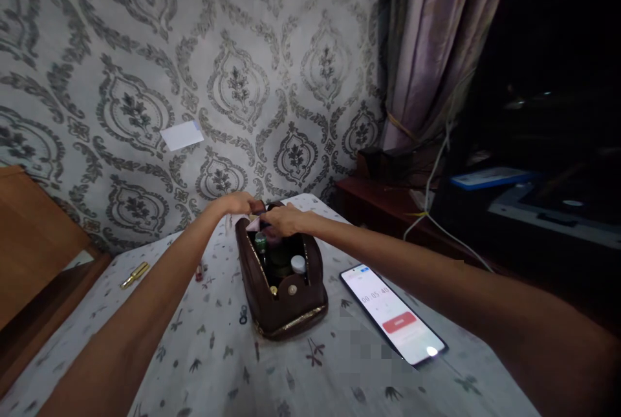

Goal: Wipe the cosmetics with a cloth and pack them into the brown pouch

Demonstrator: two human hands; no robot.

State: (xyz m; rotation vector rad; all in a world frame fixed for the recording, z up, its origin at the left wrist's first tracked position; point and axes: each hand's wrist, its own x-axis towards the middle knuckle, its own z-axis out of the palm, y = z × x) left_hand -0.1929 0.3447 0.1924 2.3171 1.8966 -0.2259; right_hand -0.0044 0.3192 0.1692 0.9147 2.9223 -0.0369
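Observation:
A brown zip bag (286,310) stands on the patterned cloth with its top unzipped. Inside it show a green-capped bottle (261,242) and a white-capped container (298,265); deeper contents are dark. My left hand (240,202) is at the bag's far left rim, fingers closed around something small and brownish that I cannot identify. Beside it, my right hand (285,219) reaches over the far end of the opening with curled fingers; what they grip is hidden. A pale pink piece (253,225) pokes up just below both hands.
Right of the bag lies a phone (395,317) with a lit timer screen. A gold tube (134,275) and a small reddish item (198,271) rest on the cloth at left. Behind rises a patterned wall (237,81). White cables (431,191) hang at right near a dark screen.

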